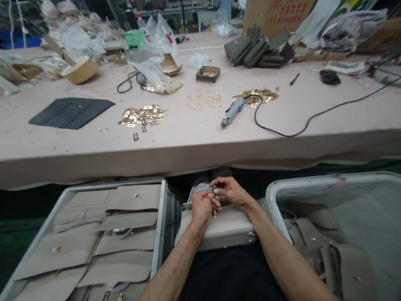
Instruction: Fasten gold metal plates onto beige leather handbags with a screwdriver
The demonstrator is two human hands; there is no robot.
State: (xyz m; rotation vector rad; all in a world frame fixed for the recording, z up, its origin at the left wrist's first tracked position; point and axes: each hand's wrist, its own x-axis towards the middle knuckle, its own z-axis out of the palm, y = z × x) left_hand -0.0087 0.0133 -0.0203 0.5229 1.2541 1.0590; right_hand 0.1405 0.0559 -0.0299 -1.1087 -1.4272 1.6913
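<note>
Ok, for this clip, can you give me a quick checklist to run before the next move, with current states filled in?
1. Small metal fitting held between the fingers of the left hand and right hand: ok.
2. Beige bag directly below both hands: ok.
3. Fitting lined up with the bag: cannot tell; fingers cover it.
4. Powered screwdriver on the table, out of both hands: ok.
5. Tiny gold pieces gathered in one container: not ok; many lie loose on the table.
</note>
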